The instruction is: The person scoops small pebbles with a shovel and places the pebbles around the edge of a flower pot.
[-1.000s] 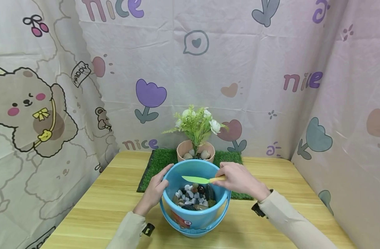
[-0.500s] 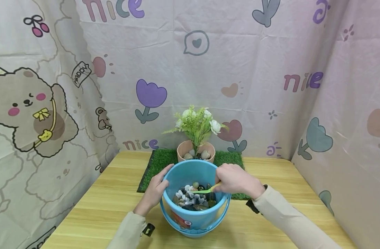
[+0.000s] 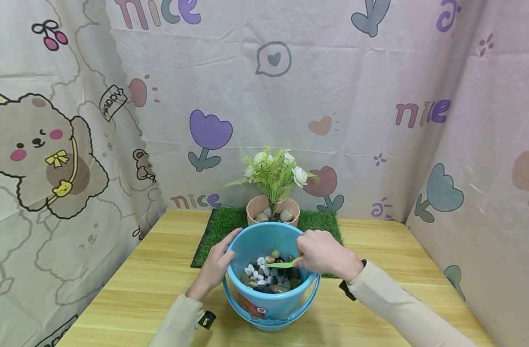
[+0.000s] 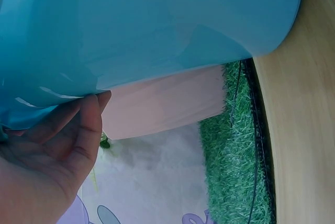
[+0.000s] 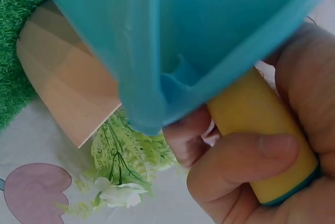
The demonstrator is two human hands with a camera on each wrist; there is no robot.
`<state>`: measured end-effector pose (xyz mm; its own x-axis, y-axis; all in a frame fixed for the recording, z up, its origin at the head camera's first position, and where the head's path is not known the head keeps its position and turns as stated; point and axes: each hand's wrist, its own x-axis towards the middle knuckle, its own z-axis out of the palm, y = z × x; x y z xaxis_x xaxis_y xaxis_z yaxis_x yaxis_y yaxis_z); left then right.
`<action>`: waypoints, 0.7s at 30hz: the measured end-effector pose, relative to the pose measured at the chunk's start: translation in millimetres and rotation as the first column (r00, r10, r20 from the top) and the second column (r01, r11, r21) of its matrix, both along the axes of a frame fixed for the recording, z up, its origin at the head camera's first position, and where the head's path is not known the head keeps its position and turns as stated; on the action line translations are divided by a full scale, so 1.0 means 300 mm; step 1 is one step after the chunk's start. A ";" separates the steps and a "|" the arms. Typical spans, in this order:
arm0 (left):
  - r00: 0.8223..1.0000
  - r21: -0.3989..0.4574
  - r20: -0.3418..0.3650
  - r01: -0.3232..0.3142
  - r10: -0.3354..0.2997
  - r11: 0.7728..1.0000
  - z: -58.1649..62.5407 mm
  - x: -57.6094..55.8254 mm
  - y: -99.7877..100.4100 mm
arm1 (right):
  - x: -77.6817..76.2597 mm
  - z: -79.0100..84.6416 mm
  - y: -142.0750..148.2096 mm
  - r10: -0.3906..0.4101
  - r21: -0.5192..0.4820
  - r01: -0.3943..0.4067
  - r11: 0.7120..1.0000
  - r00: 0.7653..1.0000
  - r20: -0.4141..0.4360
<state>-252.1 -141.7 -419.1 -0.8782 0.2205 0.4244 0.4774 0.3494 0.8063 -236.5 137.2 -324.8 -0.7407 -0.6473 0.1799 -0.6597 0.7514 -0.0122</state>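
Observation:
A blue bucket (image 3: 282, 307) stands on the table with white, grey, brown and dark pebbles (image 3: 261, 278) at its bottom. My left hand (image 3: 214, 265) grips its left rim, thumb at the edge; in the left wrist view, fingers (image 4: 90, 124) touch the bucket's outer wall. Over the right rim, my right hand (image 3: 324, 251) holds a small toy trowel with a green blade (image 3: 282, 264), which lies low inside the bucket at the stones. Its yellow handle (image 5: 256, 124) is wrapped by fingers and thumb in the right wrist view. The blade's tip is hard to tell from the pebbles.
Behind the bucket, a pink pot (image 3: 251, 212) with stones, white flowers and greenery (image 3: 273, 176) stands on a green turf mat (image 3: 223, 233). The bucket's handle (image 3: 243, 315) hangs down in front. Printed cloth (image 3: 355, 120) surrounds the wooden table (image 3: 152, 270).
My right hand has moved slightly left and down, bringing the trowel blade from near rim height to the pebbles. A greenish stone has shifted slightly. My left hand and the bucket stay put.

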 end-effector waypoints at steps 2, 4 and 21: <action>1.000 0.001 0.002 -0.002 0.002 1.000 0.000 0.000 -0.001 | -0.005 -0.007 -0.003 -0.002 -0.002 0.002 1.000 0.999 -0.036; 1.000 0.003 0.006 -0.003 0.003 1.000 -0.001 0.000 -0.001 | -0.011 -0.015 -0.005 -0.007 0.002 0.007 1.000 0.997 -0.073; 1.000 0.005 0.011 0.001 -0.001 1.000 0.003 0.004 -0.002 | -0.068 -0.063 0.018 0.031 -0.021 -0.036 0.999 0.979 -0.203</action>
<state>-251.0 -142.3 -418.1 -0.8829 0.2189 0.4155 0.4683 0.3446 0.8136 -257.1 142.6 -343.7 -0.6650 -0.6647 0.3404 -0.6752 0.7299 0.1063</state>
